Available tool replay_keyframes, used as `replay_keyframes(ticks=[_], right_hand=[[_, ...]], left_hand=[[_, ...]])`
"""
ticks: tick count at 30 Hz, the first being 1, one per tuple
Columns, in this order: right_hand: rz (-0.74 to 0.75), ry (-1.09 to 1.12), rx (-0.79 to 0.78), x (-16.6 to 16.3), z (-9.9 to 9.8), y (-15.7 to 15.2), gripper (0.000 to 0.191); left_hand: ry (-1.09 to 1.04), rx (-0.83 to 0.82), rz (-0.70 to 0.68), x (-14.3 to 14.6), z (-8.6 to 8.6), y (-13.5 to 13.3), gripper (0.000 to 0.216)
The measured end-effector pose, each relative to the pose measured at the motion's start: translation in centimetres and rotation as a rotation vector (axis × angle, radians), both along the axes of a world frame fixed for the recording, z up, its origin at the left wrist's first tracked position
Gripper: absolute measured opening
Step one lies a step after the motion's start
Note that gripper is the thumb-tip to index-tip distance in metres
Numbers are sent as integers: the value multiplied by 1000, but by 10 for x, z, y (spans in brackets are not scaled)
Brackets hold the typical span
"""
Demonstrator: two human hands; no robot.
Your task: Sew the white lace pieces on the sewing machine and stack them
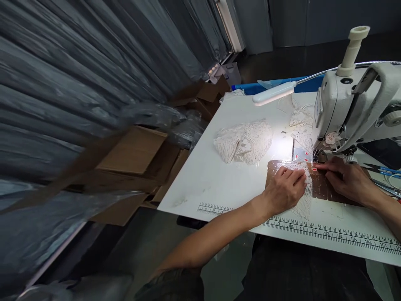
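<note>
My left hand (286, 188) rests on a strip of white lace fabric (303, 208) in front of the sewing machine (336, 106). Its fingers are curled together, closed on the lace. The lace lies over a brown plate (324, 188) and runs up to the machine's presser foot (316, 155). On the plate's right side lies my right hand (351, 177), with the index finger stretched toward the presser foot and the thumb apart below it. Its fingertip is beside a small red mark near the lace's edge; no held thing shows in it.
Folded lace pieces (244, 142) lie left on the white table (200, 175), and more lace (302, 115) lies behind. A lamp (274, 94) hangs over the tabletop. Scissors (387, 188) lie at the right. Cardboard boxes (134, 150) stand left of the table.
</note>
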State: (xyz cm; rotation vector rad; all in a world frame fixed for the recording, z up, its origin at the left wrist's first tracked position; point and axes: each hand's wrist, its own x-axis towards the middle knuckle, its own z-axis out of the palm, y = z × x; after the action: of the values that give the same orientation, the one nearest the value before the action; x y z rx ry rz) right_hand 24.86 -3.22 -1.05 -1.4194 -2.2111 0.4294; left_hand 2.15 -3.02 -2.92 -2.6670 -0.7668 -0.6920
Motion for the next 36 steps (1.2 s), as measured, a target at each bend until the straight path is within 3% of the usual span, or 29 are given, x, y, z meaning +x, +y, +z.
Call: replay_keyframes(ticks=[11,15,19,29,36], right_hand=[[83,-13,123,2,-8,-1,38],[178,-95,195,-2,-10,-3,39],[164,-193,294,-9,-12,-5,39],[139,-189,250,-9,-13,-7,41],[106,-125,170,-7,-22,-8,41]], left_hand=[[65,-56,15,1,-6,-2,20],[72,-4,17,2,-7,-4,21],[24,84,18,2,-4,-5,20],[61,9,39,-1,-6,-7,24],[41,103,58,0,-3,-6,22]])
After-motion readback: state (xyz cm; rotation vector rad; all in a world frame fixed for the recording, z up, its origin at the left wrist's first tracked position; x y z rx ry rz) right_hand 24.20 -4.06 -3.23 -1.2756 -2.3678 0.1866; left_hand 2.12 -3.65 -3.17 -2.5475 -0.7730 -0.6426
